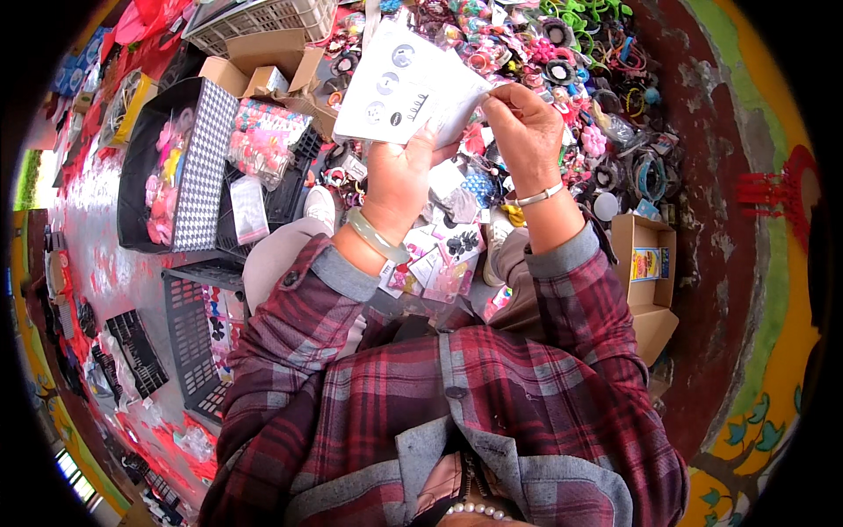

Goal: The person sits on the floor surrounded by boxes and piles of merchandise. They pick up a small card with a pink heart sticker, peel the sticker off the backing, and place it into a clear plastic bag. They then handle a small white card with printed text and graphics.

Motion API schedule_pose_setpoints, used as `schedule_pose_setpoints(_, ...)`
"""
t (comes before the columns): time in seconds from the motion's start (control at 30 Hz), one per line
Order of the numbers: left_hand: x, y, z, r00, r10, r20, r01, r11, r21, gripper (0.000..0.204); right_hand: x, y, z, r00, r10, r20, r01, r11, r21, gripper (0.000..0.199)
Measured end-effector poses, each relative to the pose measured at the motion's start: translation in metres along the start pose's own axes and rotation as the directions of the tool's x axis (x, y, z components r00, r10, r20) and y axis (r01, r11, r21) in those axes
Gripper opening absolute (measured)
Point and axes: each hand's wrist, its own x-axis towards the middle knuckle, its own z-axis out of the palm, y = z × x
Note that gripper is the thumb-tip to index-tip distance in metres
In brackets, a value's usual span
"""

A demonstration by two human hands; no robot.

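My left hand (399,176) grips the lower edge of a white card (406,86) printed with round grey shapes and small dark items, held up in front of me. My right hand (525,127) pinches the card's right corner between thumb and fingers. A pale green bangle sits on my left wrist and a thin white band on my right. Both sleeves are dark red plaid with grey cuffs. Beneath the hands lies a heap of small packets and hair accessories (443,250).
A black box with a houndstooth side (206,167) holds pink items at the left. Cardboard boxes (645,263) stand at the right and at the back. Black plastic crates (193,338) lie at lower left. Colourful hair ties and bangles (606,97) cover the back right.
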Motion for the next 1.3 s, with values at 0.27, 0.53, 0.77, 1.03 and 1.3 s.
schedule_pose_setpoints(0.27, 0.001, 0.005, 0.001, 0.994, -0.101, -0.04, 0.095, 0.986, -0.138, 0.031, 0.002, 0.006, -0.003, 0.951, 0.293, 0.098, -0.308, 0.882, 0.356, 0.008)
schedule_pose_setpoints(0.53, 0.008, 0.004, -0.015, 0.957, -0.291, 0.004, 0.266, 0.868, -0.42, 0.032, 0.003, 0.004, -0.001, 0.869, 0.375, 0.321, -0.493, 0.629, 0.601, 0.015)
schedule_pose_setpoints(0.77, 0.011, 0.006, -0.019, 0.964, -0.267, 0.005, 0.243, 0.865, -0.439, 0.032, 0.001, -0.007, -0.009, 0.979, 0.18, 0.097, -0.203, 0.828, 0.522, 0.017)
schedule_pose_setpoints(1.03, 0.01, 0.007, -0.011, 0.988, -0.153, -0.004, 0.142, 0.927, -0.348, 0.032, -0.017, -0.028, 0.0, 0.93, 0.279, 0.241, -0.361, 0.82, 0.444, 0.022)
schedule_pose_setpoints(1.3, 0.012, 0.007, -0.01, 0.971, -0.198, 0.135, 0.238, 0.869, -0.434, 0.031, -0.014, -0.022, -0.006, 0.905, 0.327, 0.274, -0.426, 0.726, 0.54, 0.017)
